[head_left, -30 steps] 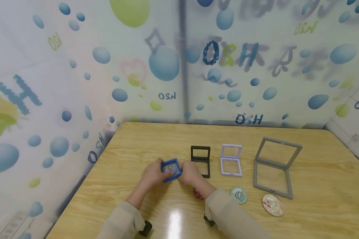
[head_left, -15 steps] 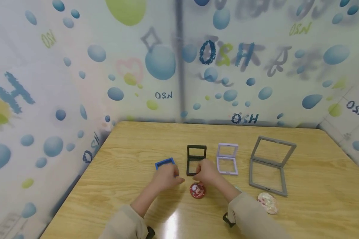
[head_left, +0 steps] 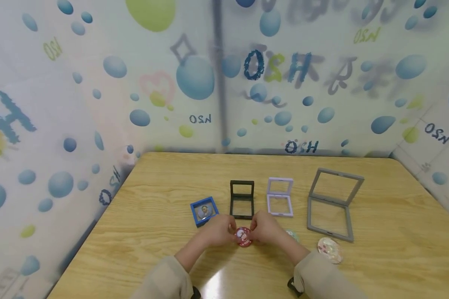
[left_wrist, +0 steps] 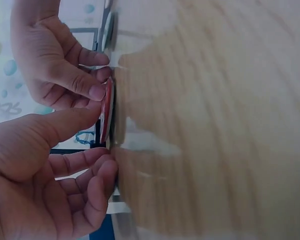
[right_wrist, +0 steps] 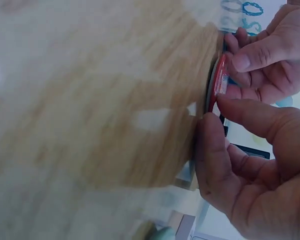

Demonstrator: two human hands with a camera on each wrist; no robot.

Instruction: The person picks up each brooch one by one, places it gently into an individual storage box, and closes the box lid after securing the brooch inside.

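Between the two hands, a round red badge (head_left: 243, 236) with a cartoon face lies at the front of the table. My left hand (head_left: 218, 231) pinches its left edge, thumb on the upper face. From the opposite side, the thumb and fingers of my right hand (head_left: 268, 227) grip the right edge. Both wrist views show the badge edge-on, low over the wood, with its red rim (left_wrist: 107, 107) between the fingertips. Just beyond my left hand sits a blue display frame (head_left: 194, 215) holding a round portrait piece (head_left: 205, 211). An opened black frame (head_left: 242, 182) stands directly behind the badge.
Farther right are an opened lilac frame (head_left: 280, 180) and a larger opened grey frame (head_left: 329, 200). A green round badge (head_left: 292, 235) is partly hidden by the right forearm. A cream patterned badge (head_left: 330, 250) lies right of it on the wooden table (head_left: 161, 182).
Both hands have left the blue frame, which now rests on the table, and moved right to the red badge. They came together and took hold of its edges.
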